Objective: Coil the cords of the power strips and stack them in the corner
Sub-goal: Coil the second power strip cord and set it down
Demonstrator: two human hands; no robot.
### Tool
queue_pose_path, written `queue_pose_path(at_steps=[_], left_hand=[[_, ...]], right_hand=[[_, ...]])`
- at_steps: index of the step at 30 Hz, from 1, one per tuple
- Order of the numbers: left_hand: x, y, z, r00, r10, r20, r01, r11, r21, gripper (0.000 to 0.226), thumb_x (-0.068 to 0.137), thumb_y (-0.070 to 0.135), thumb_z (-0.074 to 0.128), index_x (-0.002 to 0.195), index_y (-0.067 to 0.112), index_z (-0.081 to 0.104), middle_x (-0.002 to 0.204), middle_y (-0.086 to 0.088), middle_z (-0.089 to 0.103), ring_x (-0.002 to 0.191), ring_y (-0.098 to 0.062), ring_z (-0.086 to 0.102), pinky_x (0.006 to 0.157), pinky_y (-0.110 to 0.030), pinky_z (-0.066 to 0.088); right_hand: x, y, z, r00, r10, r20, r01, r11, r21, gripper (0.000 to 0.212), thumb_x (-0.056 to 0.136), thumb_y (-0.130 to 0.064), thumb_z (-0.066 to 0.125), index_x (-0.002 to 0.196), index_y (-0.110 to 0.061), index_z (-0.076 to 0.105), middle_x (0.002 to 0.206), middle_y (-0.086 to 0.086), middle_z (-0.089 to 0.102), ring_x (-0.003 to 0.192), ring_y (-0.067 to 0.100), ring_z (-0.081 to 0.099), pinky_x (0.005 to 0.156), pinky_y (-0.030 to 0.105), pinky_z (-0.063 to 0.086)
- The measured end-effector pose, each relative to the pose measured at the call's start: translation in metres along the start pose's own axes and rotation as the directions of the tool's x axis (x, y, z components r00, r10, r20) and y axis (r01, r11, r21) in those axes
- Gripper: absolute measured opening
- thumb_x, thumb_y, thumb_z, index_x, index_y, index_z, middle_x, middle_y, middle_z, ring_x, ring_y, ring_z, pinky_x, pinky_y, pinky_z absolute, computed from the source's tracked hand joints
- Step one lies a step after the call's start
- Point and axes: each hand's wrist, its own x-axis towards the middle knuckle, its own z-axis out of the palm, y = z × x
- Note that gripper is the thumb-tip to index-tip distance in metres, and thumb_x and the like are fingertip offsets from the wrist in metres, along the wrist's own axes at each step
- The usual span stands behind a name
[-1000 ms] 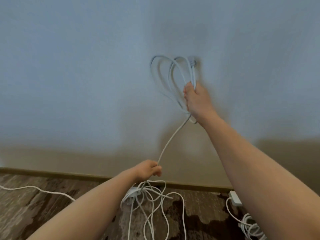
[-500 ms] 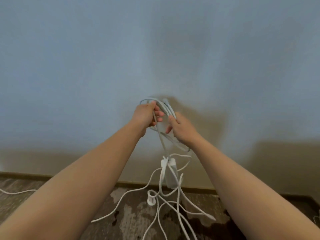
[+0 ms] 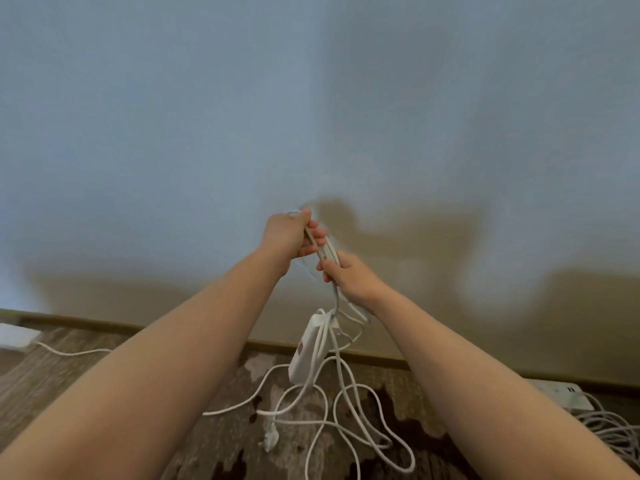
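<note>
From the head camera, both arms reach out toward a pale blue wall (image 3: 311, 98). The left hand (image 3: 289, 237) and the right hand (image 3: 349, 277) meet close together in front of it, and both have their fingers curled round the same bundle of white cord (image 3: 325, 249), the left gripping the upper end of the loops, the right gripping just below.

Counting power strips, I can see three. One power strip (image 3: 306, 351) hangs in the air below the right hand, dangling from the cord, tilted, with a small red mark on its face. Its slack falls in several loose loops (image 3: 346, 410) onto the floor, and one white plug (image 3: 270, 439) lies at the end of a strand, down near the left forearm. A second strip (image 3: 562, 393) lies on the floor at the right, against the skirting, with its own bunch of cord (image 3: 609, 427) beside it, partly hidden by the right forearm. A third strip (image 3: 15, 336) sits at the far left edge, only partly in view, with a single cord (image 3: 69, 351) trailing from it along the floor.

The floor is a carpet (image 3: 225, 438) in a mottled brown and beige pattern. A dark wooden skirting board (image 3: 86, 322) runs along the foot of the wall. Soft brownish shadows (image 3: 398, 233) of the arms fall across the lower wall.
</note>
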Motion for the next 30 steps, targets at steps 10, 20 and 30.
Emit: queue_pose_path(at_steps=[10, 20, 30], left_hand=[[-0.007, -0.118, 0.004, 0.918, -0.156, 0.365, -0.197, 0.619, 0.76, 0.047, 0.077, 0.049, 0.07, 0.106, 0.015, 0.055, 0.097, -0.002, 0.06, 0.086, -0.019, 0.056, 0.071, -0.032, 0.045], [0.006, -0.157, 0.038, 0.966, 0.069, 0.248, -0.239, 0.597, 0.765, 0.017, 0.087, 0.032, 0.055, 0.074, 0.021, 0.053, 0.072, -0.003, 0.067, 0.067, -0.023, 0.065, 0.061, -0.034, 0.05], [0.035, -0.173, -0.021, 0.99, -0.136, -0.031, 0.126, 0.775, 0.619, 0.018, 0.096, 0.017, 0.049, 0.083, 0.007, 0.057, 0.074, -0.014, 0.065, 0.055, -0.025, 0.064, 0.053, -0.032, 0.052]], right_hand=[[0.01, 0.017, -0.017, 0.989, 0.032, -0.146, -0.025, 0.998, 0.05, 0.025, 0.097, -0.012, 0.051, 0.073, -0.015, 0.058, 0.066, -0.002, 0.056, 0.057, 0.011, 0.044, 0.06, 0.028, 0.036], [0.013, 0.034, -0.03, 0.975, -0.03, -0.221, 0.044, 0.997, 0.061, 0.031, 0.098, -0.009, 0.049, 0.068, -0.018, 0.053, 0.063, 0.0, 0.053, 0.055, 0.01, 0.044, 0.055, 0.022, 0.036], [0.009, 0.043, -0.049, 0.949, 0.011, -0.316, 0.014, 0.997, 0.076, 0.023, 0.101, -0.017, 0.043, 0.078, -0.018, 0.048, 0.059, 0.004, 0.05, 0.045, 0.008, 0.047, 0.052, 0.025, 0.04]])
